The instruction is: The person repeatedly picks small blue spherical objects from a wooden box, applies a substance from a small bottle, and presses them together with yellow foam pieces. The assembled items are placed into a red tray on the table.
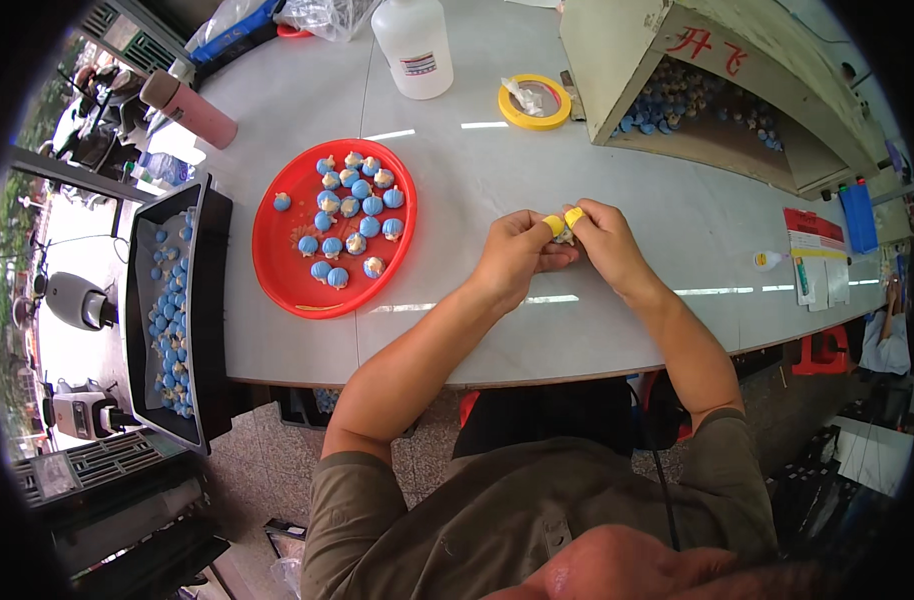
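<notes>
The piece (pixel 564 238) sits between the fingertips of both hands, held just above the table (pixel 457 180), to the right of the middle of the view. Both forearms rise from the lower edge and angle inward, elbows bent and spread wide, so that the hands meet in front of the chest. The left hand (pixel 517 250) is turned partly palm-inward, its thumb over the top and its fingers curled beneath; the right hand (pixel 609 248) comes in from the other side, back upward, thumb and curled index closed in. Both pinch the piece, which lies under and between the two thumb tips and is mostly hidden, only a pale bit showing; yellow shows at both thumb tips, perhaps wraps, though I cannot tell. To the left on the grey tabletop is a red tray (pixel 277 265) of blue-and-cream balls (pixel 373 205), some single, others touching. Beyond the hands lie a tape roll (pixel 512 112) and a white bottle (pixel 415 50); a pink flask (pixel 199 115) stands farther left. A cabinet (pixel 617 40) at upper right holds more blue pieces (pixel 667 100). A black bin (pixel 209 330) of blue balls is beside the table's left end, and a red stool (pixel 822 352) stands at right on the floor.
</notes>
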`<action>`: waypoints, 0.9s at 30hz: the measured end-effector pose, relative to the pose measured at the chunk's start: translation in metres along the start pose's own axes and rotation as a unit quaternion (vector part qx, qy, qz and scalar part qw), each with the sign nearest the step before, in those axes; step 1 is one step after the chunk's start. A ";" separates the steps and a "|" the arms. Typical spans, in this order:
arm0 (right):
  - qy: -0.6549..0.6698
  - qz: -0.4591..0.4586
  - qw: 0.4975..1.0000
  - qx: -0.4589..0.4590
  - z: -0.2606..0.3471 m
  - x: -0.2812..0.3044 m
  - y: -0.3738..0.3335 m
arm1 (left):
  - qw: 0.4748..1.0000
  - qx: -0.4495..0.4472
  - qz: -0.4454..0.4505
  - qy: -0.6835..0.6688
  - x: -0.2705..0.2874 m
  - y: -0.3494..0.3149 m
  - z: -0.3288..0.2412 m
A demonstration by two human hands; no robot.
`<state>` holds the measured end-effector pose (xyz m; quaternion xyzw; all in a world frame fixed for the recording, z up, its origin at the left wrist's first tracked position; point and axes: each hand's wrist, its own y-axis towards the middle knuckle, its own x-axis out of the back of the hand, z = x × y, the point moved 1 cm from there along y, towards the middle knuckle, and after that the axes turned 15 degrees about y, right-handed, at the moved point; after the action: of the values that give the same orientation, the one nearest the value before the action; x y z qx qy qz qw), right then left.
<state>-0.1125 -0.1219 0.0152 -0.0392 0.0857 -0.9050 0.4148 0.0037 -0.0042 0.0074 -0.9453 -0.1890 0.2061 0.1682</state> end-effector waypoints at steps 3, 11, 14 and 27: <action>0.015 -0.003 1.000 -0.004 -0.004 0.001 0.001 | 1.000 -0.013 -0.008 -0.002 -0.003 0.002 0.002; 0.031 0.019 0.999 0.003 -0.004 0.002 0.001 | 1.000 -0.009 -0.020 0.008 -0.007 0.002 0.003; 0.049 0.021 0.999 0.000 -0.003 0.001 -0.001 | 1.000 -0.010 -0.019 0.007 -0.007 0.001 0.003; 0.045 0.022 0.999 0.003 -0.002 0.001 -0.001 | 1.000 -0.010 -0.016 0.013 -0.008 -0.001 0.002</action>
<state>-0.1140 -0.1213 0.0136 0.0043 0.1021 -0.8967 0.4306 -0.0042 -0.0064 0.0085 -0.9464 -0.2039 0.1890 0.1644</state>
